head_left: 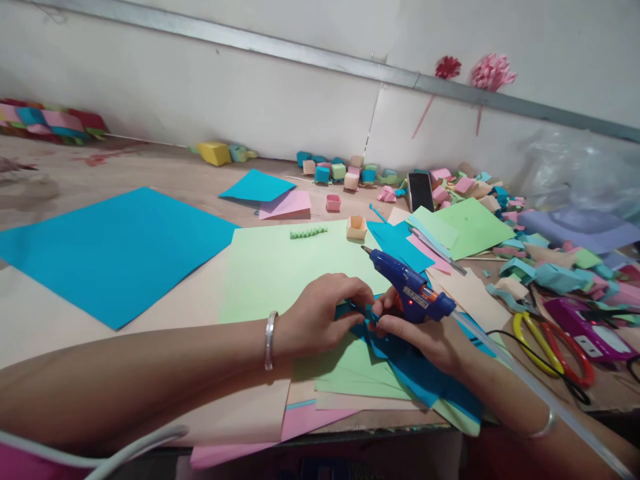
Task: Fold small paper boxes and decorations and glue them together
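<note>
My left hand point(325, 310), with a silver bangle at the wrist, is closed in a pinch on a small folded blue paper piece point(356, 308). My right hand point(425, 337) is closed around a blue hot glue gun point(413, 287), its nozzle pointing up and left and a red light glowing on its body. The handle is mostly hidden by that hand. A long clear glue stick point(545, 400) runs out of the gun's back. The right fingertips meet the blue piece too. Under both hands lie blue paper point(425, 373) and light green sheets point(350, 373).
Nearby stand a peach paper box point(357, 228), a pink box point(333, 203) and a green zigzag strip point(309, 233). Scissors point(555, 347) and a purple power strip point(585, 327) lie right, by a phone point(421, 192) and heaped paper pieces. A large blue sheet point(120, 253) spreads left.
</note>
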A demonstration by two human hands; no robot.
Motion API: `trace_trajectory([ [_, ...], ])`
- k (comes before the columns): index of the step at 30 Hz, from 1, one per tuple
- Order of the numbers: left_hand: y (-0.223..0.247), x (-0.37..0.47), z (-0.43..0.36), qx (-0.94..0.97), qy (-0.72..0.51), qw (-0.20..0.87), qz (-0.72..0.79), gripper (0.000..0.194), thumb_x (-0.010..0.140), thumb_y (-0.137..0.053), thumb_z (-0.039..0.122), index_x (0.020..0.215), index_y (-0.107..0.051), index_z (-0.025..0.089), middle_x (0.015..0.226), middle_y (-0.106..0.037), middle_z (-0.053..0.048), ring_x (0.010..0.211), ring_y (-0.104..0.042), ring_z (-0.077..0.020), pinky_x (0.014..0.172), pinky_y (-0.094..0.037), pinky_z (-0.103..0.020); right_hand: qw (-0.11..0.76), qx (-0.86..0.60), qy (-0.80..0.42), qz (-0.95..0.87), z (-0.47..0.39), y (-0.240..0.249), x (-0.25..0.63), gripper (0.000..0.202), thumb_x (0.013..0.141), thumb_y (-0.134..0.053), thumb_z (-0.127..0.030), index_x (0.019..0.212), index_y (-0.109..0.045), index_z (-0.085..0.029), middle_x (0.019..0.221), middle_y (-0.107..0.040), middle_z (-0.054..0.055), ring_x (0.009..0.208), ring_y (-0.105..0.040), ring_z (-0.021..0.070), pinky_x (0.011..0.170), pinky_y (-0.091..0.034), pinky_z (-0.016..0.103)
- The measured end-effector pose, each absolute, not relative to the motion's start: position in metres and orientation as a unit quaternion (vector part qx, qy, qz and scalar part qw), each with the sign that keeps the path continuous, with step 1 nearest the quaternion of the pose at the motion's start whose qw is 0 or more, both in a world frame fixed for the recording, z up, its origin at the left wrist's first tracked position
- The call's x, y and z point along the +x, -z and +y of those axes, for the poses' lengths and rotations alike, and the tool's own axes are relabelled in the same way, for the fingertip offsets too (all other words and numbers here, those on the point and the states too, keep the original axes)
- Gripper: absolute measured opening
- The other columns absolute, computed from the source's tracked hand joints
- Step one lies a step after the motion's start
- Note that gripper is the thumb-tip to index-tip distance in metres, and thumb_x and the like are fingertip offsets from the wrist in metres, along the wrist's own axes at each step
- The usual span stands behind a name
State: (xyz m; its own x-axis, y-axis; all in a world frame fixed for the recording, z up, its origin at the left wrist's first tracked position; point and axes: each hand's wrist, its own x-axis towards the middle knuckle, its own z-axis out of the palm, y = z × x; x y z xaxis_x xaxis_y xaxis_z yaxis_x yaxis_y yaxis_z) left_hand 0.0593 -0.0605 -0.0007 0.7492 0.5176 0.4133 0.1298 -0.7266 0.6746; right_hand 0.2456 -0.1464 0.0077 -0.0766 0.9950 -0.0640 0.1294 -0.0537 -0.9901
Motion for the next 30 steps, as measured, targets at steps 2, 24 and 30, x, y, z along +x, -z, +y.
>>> trace_trajectory([
  [2, 0.001, 0.059, -0.06, 0.875, -0.307, 0.325, 0.183, 0.009, 0.078, -0.066, 0.012, 0.084, -0.062, 0.018, 0.081, -0.067, -0.001, 0.076, -0.058, -0.0148, 0.072, -0.045, -0.029, 0.429, -0.504, -0.532, -0.528, -0.146, -0.005, 0.248, 0.019, 0.082, -0.064, -0.035, 0.089, -0.053, -0.023, 0.088, -0.063, 0.001, 0.075, -0.061, 0.0149, 0.072, -0.052, 0.032],
  [24, -0.002, 0.057, -0.042, 0.786, -0.417, 0.327, 0.318, 0.01, 0.075, -0.067, 0.013, 0.083, -0.067, 0.017, 0.081, -0.071, -0.002, 0.073, -0.064, -0.0141, 0.068, -0.054, -0.027, 0.384, -0.634, -0.221, -0.634, -0.163, -0.019, 0.282, 0.031, 0.078, -0.065, -0.047, 0.063, -0.054, -0.022, 0.055, -0.051, -0.001, 0.049, -0.046, 0.014, 0.045, -0.038, 0.029],
  [30, -0.002, 0.057, -0.036, 0.795, -0.401, 0.303, 0.339, 0.008, 0.073, -0.066, 0.011, 0.077, -0.063, 0.017, 0.074, -0.066, 0.001, 0.068, -0.06, -0.0123, 0.064, -0.05, -0.025, 0.379, -0.563, -0.261, -0.686, -0.162, -0.011, 0.271, 0.031, 0.075, -0.068, -0.042, 0.059, -0.052, -0.022, 0.054, -0.047, -0.003, 0.048, -0.039, 0.0111, 0.044, -0.03, 0.026],
])
